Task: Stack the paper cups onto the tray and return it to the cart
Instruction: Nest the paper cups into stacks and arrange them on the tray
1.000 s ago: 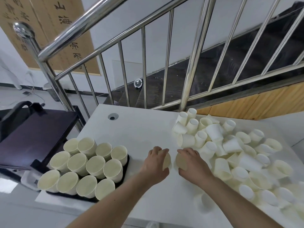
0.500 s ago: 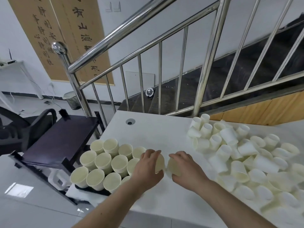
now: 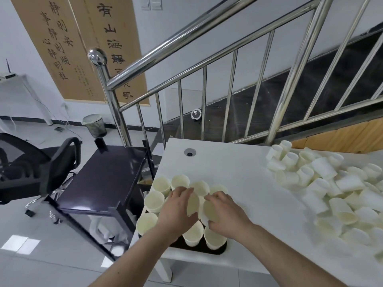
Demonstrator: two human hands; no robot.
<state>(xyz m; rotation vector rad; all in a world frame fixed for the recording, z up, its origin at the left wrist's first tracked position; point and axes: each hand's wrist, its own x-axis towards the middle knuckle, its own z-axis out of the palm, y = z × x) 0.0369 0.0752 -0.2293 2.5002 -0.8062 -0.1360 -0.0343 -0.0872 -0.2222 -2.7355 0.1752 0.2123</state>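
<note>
Standing beside the white tabletop (image 3: 228, 168), I watched through the head view as both of the person's hands hovered over the black tray (image 3: 215, 248) at the near left corner. The left hand (image 3: 176, 212) had its fingers curled round a paper cup (image 3: 192, 201), gripping it above the upright cups (image 3: 154, 200) that already filled the tray in rows. The right hand (image 3: 224, 216) was wrapped round a second cup (image 3: 210, 208) just beside the first, the two held cups almost touching between the hands. Both forearms reached in from the bottom edge, the left crossing over the tray's front cups.

Across the right part of the tabletop lay a loose heap of paper cups (image 3: 331, 195), many tipped on their sides, some upright near the back edge, well apart from the tray. A small round grommet hole (image 3: 190, 152) sat in the tabletop near its far left corner.

Just left of the tabletop stood the dark cart (image 3: 103, 179), its flat top shelf bare and glossy. Further left was a black office chair (image 3: 37, 168). Behind everything rose a steel stair railing (image 3: 186, 38) with a ball-topped post, dark stairs beyond it. Two brown calligraphy scrolls (image 3: 87, 48) hung on the wall, and a mesh wastebasket (image 3: 94, 126) stood on the floor beneath them.
</note>
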